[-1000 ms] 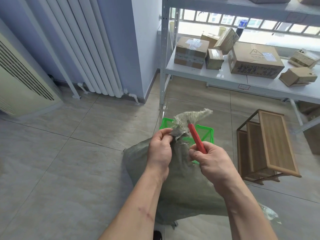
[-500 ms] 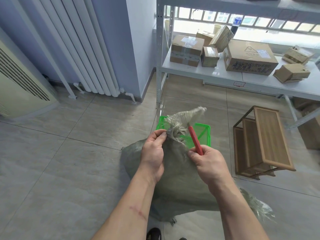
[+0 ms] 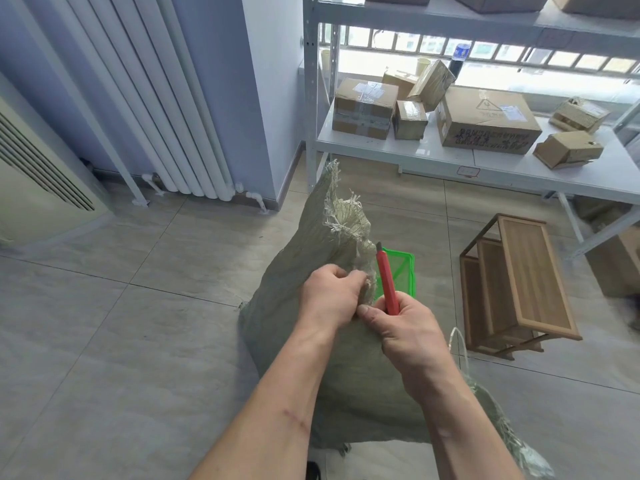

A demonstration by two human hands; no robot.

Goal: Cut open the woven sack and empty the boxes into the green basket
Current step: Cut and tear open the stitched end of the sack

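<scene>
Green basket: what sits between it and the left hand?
In the head view, the frayed neck of the woven sack stands between the left hand and the green basket, hiding most of it.

Grey tiled floor (image 3: 104, 323): sack (image 3: 311, 271) stood on it, green basket (image 3: 401, 268) just behind, largely hidden. Wooden stool (image 3: 519, 282) is laid on its side to the right. Shelf (image 3: 433, 161) is loaded with several cardboard boxes (image 3: 485, 123).
</scene>
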